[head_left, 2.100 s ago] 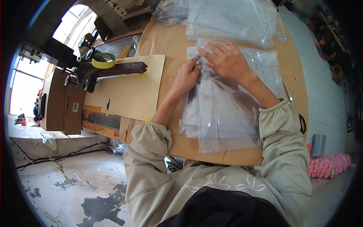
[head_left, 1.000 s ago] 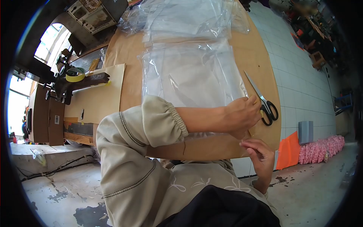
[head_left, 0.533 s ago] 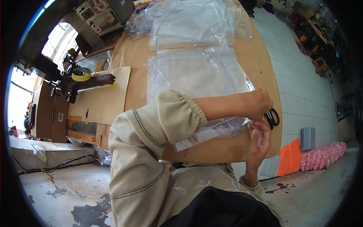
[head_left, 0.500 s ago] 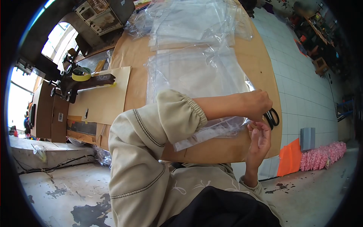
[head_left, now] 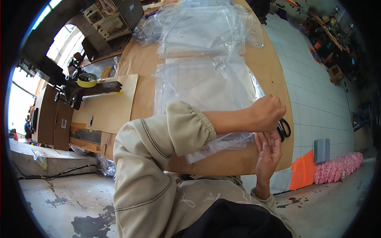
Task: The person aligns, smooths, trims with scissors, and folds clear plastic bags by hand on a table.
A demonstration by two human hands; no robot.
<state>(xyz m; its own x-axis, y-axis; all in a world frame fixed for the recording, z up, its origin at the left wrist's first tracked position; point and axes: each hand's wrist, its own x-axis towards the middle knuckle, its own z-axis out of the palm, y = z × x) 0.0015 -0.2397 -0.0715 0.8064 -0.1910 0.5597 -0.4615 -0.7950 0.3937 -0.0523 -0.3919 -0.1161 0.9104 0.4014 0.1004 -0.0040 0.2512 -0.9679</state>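
A sheet of clear plastic [head_left: 198, 83] lies on the brown-covered table, and its lower strip [head_left: 220, 146] shows below my left forearm. My left arm reaches across the sheet to its right edge. There my left hand [head_left: 270, 113] is closed in a fist, back of the hand up; the fingertips and whatever they grip are hidden. Just below it my right hand [head_left: 269, 152] is turned palm up, its fingers loosely curled and apart, fingertips close under the left hand. Black-handled scissors [head_left: 284, 129] lie beside both hands, their blades hidden from view.
More clear plastic [head_left: 202, 29] is piled at the table's far end. At left, a roll of yellow tape [head_left: 87, 80] sits on a dark machine arm [head_left: 101, 86] above cardboard [head_left: 115, 105]. An orange sheet [head_left: 301, 169] and a pink fluffy mat [head_left: 337, 168] lie on the floor, right.
My left hand has turned and moved slightly down, its fist now showing more of its back. My right hand has shifted a little left and down, with its fingers nearer the left hand.
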